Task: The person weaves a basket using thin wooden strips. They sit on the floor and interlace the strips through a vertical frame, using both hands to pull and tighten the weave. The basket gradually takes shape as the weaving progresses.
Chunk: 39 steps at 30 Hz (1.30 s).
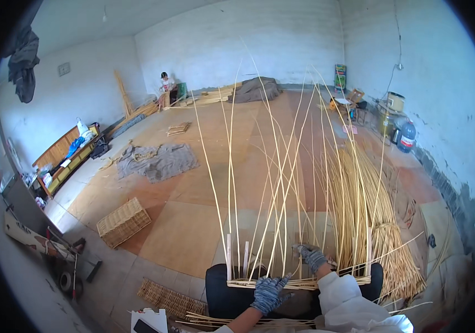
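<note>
A partly woven wicker base (243,284) lies across my lap, with pale wooden stakes (229,256) at its ends. Long, thin wicker rods (275,222) rise from it, spread and crossing. My left hand (271,294), in a grey-blue striped glove, is closed over the base's near edge, with the thumb on my side. Slightly beyond the base, my right hand (311,258), gloved alike, has its fingers bent around a rod among the uprights. Its fingertips are partly hidden by the rods.
A large bundle of loose rods (362,216) lies right of my knees. On the left are a woven basket (124,223), a flat woven panel (172,297) and a grey cloth (158,161). Another person (167,86) sits by the far wall. A water jug (407,136) stands far right.
</note>
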Each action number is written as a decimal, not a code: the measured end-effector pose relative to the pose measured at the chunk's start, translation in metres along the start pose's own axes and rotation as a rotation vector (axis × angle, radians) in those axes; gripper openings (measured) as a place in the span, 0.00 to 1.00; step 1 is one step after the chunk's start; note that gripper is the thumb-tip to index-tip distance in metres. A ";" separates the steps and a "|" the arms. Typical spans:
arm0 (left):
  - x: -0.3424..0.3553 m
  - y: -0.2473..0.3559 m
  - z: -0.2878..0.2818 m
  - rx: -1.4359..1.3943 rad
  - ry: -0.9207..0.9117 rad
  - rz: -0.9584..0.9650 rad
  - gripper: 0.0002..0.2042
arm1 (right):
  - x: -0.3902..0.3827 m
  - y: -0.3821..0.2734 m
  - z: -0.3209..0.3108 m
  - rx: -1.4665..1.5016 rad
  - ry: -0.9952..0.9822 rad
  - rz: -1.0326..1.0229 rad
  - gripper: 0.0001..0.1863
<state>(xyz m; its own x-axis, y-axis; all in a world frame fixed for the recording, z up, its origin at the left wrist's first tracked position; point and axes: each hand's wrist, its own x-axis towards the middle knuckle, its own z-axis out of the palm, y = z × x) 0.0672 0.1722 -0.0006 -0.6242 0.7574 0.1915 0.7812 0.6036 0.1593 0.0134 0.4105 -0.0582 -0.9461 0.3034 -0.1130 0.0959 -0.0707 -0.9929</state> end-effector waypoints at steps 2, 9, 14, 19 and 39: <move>-0.002 0.001 -0.001 -0.010 -0.060 -0.019 0.33 | -0.011 0.001 0.003 0.107 0.023 0.130 0.15; -0.006 -0.005 0.020 0.003 0.030 -0.010 0.33 | -0.012 0.010 0.005 0.007 0.036 -0.034 0.14; -0.014 0.001 -0.012 -0.274 0.144 -0.108 0.35 | -0.009 0.016 0.000 -0.022 0.046 -0.025 0.14; -0.077 -0.006 -0.111 -1.521 0.135 0.068 0.33 | -0.001 0.027 -0.007 -0.076 0.106 -0.015 0.13; 0.008 0.019 0.025 -0.397 0.282 0.051 0.21 | -0.051 -0.132 0.068 -0.557 0.056 -0.617 0.23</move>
<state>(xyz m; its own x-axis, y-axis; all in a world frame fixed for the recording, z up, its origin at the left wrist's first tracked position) 0.0772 0.1955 -0.0203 -0.6047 0.6539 0.4548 0.7832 0.3843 0.4889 0.0284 0.3396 0.0813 -0.8634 0.1817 0.4707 -0.2820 0.5999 -0.7488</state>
